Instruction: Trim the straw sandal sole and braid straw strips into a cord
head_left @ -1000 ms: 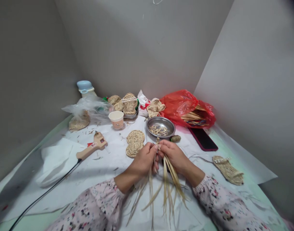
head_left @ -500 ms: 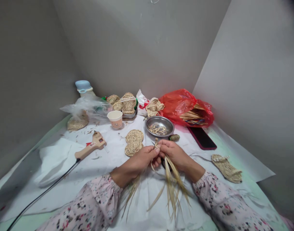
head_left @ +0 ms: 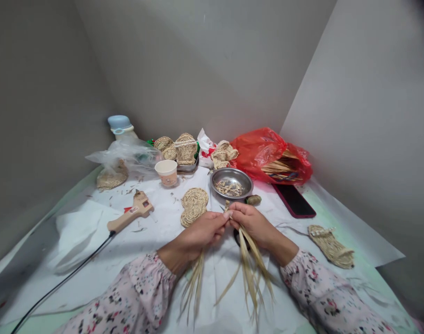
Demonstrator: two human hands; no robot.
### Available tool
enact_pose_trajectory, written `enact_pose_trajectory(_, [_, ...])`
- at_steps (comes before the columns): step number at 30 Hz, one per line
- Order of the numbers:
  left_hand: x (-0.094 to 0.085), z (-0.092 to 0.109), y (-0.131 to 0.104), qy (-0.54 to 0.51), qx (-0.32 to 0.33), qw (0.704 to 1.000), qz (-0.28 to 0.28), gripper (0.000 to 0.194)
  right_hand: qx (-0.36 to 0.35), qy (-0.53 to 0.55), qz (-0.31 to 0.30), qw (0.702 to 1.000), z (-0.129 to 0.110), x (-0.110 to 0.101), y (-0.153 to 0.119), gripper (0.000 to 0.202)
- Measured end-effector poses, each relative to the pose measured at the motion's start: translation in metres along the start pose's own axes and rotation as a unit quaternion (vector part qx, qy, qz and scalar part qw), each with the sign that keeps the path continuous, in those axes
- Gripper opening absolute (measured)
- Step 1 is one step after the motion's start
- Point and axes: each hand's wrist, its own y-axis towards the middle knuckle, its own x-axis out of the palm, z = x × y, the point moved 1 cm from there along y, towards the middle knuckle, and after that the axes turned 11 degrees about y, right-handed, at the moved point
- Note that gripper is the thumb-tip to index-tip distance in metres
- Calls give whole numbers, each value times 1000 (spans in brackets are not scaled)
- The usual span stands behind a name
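Observation:
Pale straw strands (head_left: 249, 269) run through both my hands, which meet at the middle of the table. My left hand (head_left: 205, 230) is closed, its thumb and fingers pinching the strands, with one bunch hanging beneath it. My right hand (head_left: 251, 222) pinches the same straw close by, and a thicker bunch trails down from it. A short knotted or braided end (head_left: 227, 205) pokes up above the fingertips. Partly behind my right hand lies something with a black loop handle (head_left: 237, 236), probably scissors. A coiled straw sole shape (head_left: 194, 207) rests just beyond my left hand.
A steel bowl (head_left: 231, 183) of straw scraps sits ahead, beside a paper cup (head_left: 166, 173). To the left lies a glue gun (head_left: 132, 211) with its cord. A red bag (head_left: 256, 153) of straw, a phone (head_left: 294, 201) and a woven slipper (head_left: 332, 246) are on the right.
My left hand's fingers have closed in, and its hanging bunch has shifted slightly right. The strands remain pinched in both hands. The view has moved slightly.

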Motion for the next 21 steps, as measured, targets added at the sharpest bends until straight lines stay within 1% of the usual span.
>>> enact_pose_trajectory(5, [2, -1, -1, -12, -5, 1000, 4, 39, -23, -32, -1, 999, -1, 1, -3, 16])
enact_pose_trajectory(8, [3, -1, -1, -2, 2, 1000, 28, 37, -50, -81, 7, 995, -1, 1, -3, 16])
enact_pose_trajectory(10, [3, -2, 0, 11, 8, 998, 61, 35, -81, -126, 21, 988, 0, 1, -3, 15])
enact_pose_trajectory(12, [5, -2, 1, 31, 13, 994, 106, 35, -120, -166, 34, 978, 0, 1, -2, 16])
enact_pose_trajectory(14, [6, -1, 2, 61, 18, 987, 151, 34, -155, -191, 38, 968, -1, 1, -1, 17])
enact_pose_trajectory(16, [6, -1, 2, 97, 27, 978, 182, 34, -182, -217, 43, 958, -3, 3, -2, 17])
enact_pose_trajectory(19, [5, -1, 2, 153, 59, 961, 221, 32, -205, -259, 53, 942, -6, 6, -5, 18])
enact_pose_trajectory(21, [3, -1, 3, 194, 85, 946, 246, 31, -205, -273, 59, 938, -8, 8, -7, 19])
